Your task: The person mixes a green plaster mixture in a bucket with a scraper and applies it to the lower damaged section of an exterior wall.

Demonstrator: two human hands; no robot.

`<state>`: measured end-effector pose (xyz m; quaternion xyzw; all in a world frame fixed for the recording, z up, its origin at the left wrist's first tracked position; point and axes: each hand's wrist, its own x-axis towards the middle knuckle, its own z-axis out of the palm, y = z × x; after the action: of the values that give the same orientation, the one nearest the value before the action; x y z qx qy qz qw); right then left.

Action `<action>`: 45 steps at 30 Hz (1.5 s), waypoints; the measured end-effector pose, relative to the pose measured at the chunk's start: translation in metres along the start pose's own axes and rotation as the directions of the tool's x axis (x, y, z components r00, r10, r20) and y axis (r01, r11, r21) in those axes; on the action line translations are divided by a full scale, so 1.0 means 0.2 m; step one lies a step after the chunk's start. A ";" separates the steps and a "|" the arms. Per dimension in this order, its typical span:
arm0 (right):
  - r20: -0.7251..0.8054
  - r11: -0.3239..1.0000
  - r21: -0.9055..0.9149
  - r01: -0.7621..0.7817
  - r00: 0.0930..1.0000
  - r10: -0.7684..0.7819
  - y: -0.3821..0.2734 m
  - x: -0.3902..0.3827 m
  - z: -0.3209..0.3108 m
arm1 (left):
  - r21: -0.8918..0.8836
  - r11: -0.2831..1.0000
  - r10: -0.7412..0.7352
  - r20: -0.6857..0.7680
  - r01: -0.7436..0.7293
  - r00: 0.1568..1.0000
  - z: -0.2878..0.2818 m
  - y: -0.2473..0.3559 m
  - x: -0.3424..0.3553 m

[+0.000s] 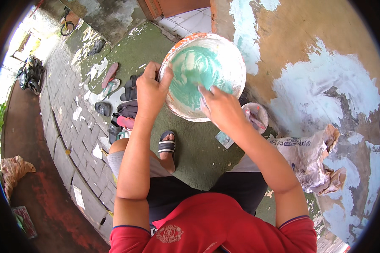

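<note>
A round white bucket point(237, 63) with orange smears on its rim is tilted toward me. Pale green and white paste point(198, 69) coats its inside in swirls. My left hand point(153, 86) grips the bucket's left rim, thumb over the edge. Reaching into the lower right of the bucket, my right hand point(223, 107) is closed, its fingers at the paste. A whitish edge shows beside those fingers, but what they hold is mostly hidden.
A smaller tub point(261, 113) and a flat piece point(224, 139) sit right of the bucket. Behind my right arm lies a crumpled paper sack point(304, 157), against a patched wall point(321, 88). Several sandals point(109, 84) lie left; a black bag point(30, 72) stands farther off.
</note>
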<state>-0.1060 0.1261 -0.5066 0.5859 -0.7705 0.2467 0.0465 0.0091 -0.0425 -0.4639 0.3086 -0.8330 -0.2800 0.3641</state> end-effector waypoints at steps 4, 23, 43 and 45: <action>-0.017 0.995 0.083 -0.051 0.998 0.052 0.02 0.01 -0.05 | 0.020 1.000 0.002 0.005 -0.002 1.000 -0.01 -0.01 0.00; -0.106 0.945 0.260 -0.198 0.967 0.231 0.13 -0.04 0.06 | 0.087 0.996 0.030 0.044 -0.034 0.999 -0.02 0.00 -0.05; 0.166 0.566 0.634 -0.527 0.808 0.566 0.12 -0.09 0.18 | 0.090 0.994 0.056 -0.006 -0.055 0.998 0.02 0.05 -0.07; 0.182 0.562 0.653 -0.509 0.825 0.536 0.11 -0.11 0.20 | 0.053 0.998 0.037 -0.003 -0.036 0.999 0.01 0.05 -0.08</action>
<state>-0.1109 0.1319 -0.5570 0.3022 -0.7634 0.5223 -0.2303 0.0123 -0.0233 -0.4648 0.3034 -0.8450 -0.2505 0.3622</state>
